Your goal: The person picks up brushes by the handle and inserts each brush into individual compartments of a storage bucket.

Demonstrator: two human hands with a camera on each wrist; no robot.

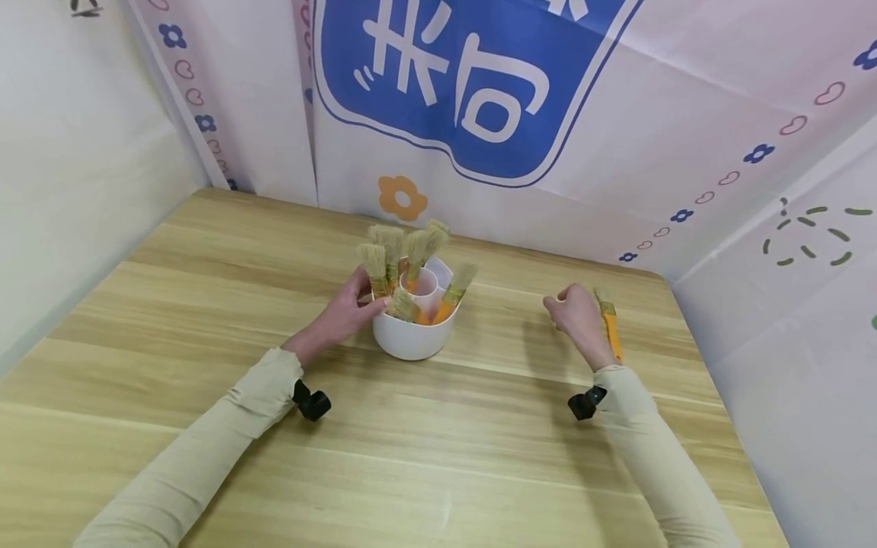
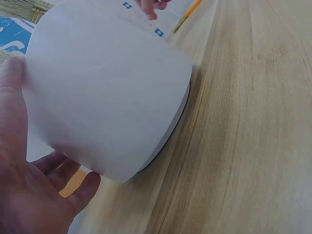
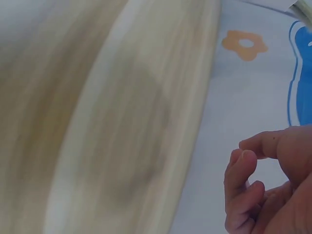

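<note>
My left hand [image 1: 346,312] grips the left side of a white round holder [image 1: 411,341], thumb toward the front near its rim. Seen close in the left wrist view, the holder's smooth wall [image 2: 107,92] lies against the fingers. Several paintbrushes [image 1: 414,251] stand in it bristles up, with orange handles partly hidden by the wall; a small round cup [image 1: 419,283] is at its centre. To the right, my right hand [image 1: 578,316] is above the table with curled fingers, nothing between them. Just right of it lies one paintbrush [image 1: 611,327] with an orange handle.
The wood-grain table [image 1: 425,457] meets printed white sheets on its far and side edges. A blue sign with white characters [image 1: 473,84] and an orange flower [image 1: 403,198] are printed on the back sheet. A small black camera [image 1: 312,402] is on each wrist.
</note>
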